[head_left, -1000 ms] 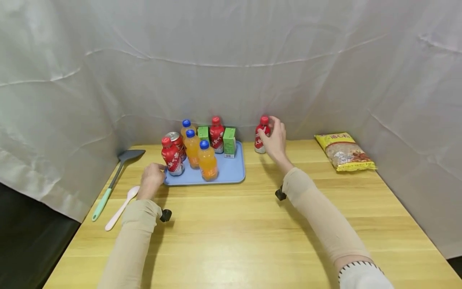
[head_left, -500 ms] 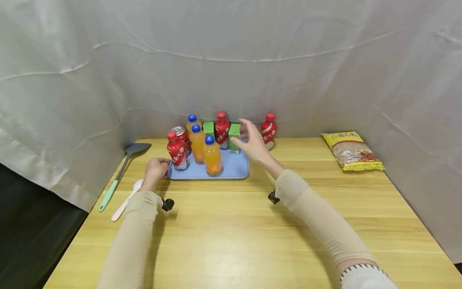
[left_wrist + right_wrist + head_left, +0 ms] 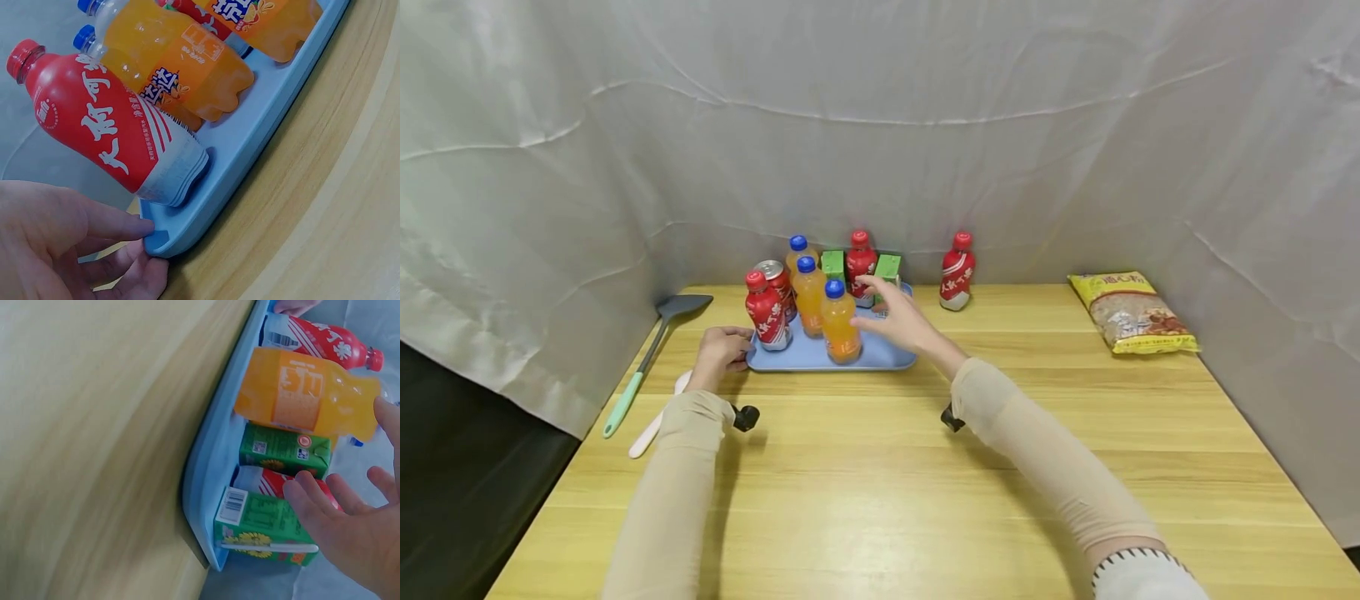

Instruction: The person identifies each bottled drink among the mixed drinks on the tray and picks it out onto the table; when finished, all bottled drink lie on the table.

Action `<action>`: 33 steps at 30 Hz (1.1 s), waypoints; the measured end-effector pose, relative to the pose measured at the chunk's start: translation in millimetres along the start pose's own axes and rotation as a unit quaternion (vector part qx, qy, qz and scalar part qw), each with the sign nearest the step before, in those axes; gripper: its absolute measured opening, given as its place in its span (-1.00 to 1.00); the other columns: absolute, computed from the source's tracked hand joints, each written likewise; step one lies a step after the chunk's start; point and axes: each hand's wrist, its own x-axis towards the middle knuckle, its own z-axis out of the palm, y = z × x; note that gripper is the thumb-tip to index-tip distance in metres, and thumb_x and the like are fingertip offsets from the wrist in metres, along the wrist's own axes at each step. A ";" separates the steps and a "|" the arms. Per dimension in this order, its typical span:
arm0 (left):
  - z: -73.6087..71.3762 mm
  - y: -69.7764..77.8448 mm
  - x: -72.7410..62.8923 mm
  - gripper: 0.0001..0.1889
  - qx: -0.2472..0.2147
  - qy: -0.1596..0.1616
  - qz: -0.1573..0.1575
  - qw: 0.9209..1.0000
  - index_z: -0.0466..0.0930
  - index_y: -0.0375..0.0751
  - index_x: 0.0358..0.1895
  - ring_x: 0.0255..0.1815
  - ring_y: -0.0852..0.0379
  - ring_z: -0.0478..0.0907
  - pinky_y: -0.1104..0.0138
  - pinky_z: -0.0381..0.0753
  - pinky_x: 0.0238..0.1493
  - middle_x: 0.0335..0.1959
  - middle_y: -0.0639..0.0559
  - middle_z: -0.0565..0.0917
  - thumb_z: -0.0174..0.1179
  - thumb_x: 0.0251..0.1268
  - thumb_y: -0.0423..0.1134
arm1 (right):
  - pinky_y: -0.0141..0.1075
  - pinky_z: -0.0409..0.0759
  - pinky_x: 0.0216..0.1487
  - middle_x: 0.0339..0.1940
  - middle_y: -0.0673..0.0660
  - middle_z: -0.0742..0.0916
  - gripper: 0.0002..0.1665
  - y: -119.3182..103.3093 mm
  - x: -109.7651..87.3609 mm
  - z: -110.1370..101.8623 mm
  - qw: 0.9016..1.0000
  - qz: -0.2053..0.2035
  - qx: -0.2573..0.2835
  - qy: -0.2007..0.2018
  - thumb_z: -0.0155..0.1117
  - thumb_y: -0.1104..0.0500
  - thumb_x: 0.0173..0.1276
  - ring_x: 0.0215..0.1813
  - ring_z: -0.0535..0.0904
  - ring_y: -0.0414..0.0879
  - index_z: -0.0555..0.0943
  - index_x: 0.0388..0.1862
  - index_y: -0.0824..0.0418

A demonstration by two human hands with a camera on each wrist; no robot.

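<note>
My left hand (image 3: 721, 357) grips the near left corner of a blue tray (image 3: 883, 357), its thumb at the rim in the left wrist view. Just beside that corner stands a red cola bottle (image 3: 112, 125). My right hand (image 3: 904, 321) reaches over the tray's right side with fingers spread, the fingertips close to the front orange soda bottle (image 3: 841, 329) and nothing gripped. It partly covers a green drink carton (image 3: 888, 267) in the head view. Farther back on the tray are more orange bottles (image 3: 809, 298), a red can (image 3: 779, 283), another cola bottle (image 3: 860, 265) and a second green carton (image 3: 832, 265).
Right of the tray, a single cola bottle (image 3: 957, 271) stands on the wooden table (image 3: 865, 492) near the grey curtain (image 3: 880, 125). A yellow food bag (image 3: 1131, 314) lies at the far right. On the left lie a spatula (image 3: 651, 350) and a pink spoon (image 3: 647, 435).
My right hand has let go of the cola bottle right of the tray and moved left toward the front orange bottle. That cola bottle leaned mid-way and now stands. My left hand stays at the tray corner.
</note>
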 end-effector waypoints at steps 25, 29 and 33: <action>9.2 -6.3 1.1 -0.51 -0.036 0.049 0.007 0.998 0.63 -0.29 0.35 -0.20 0.22 0.55 0.52 0.61 -0.36 0.08 -0.12 0.66 0.18 0.34 -0.42 | 0.09 0.59 0.44 0.40 0.13 0.58 -0.27 -7.4 5.0 30.7 0.997 0.000 0.071 0.024 0.50 0.03 0.42 0.35 0.61 0.15 0.40 0.48 -0.01; 9.0 -6.9 1.8 -0.50 -0.038 0.043 0.000 0.998 0.62 -0.27 0.37 -0.19 0.22 0.54 0.53 0.61 -0.34 0.12 -0.12 0.63 0.18 0.36 -0.41 | 0.14 0.55 0.46 0.40 0.15 0.59 -0.27 -9.0 2.4 30.2 0.996 -0.001 0.081 0.025 0.51 0.06 0.41 0.36 0.59 0.19 0.41 0.48 -0.02; 6.7 -7.6 2.5 -0.49 -0.039 0.037 -0.004 0.999 0.60 -0.25 0.39 -0.20 0.25 0.54 0.53 0.62 -0.32 0.12 -0.11 0.64 0.19 0.37 -0.41 | 0.12 0.56 0.46 0.37 0.19 0.61 -0.25 -11.7 0.4 28.2 0.996 -0.007 0.084 0.033 0.52 0.09 0.40 0.37 0.58 0.19 0.43 0.49 -0.01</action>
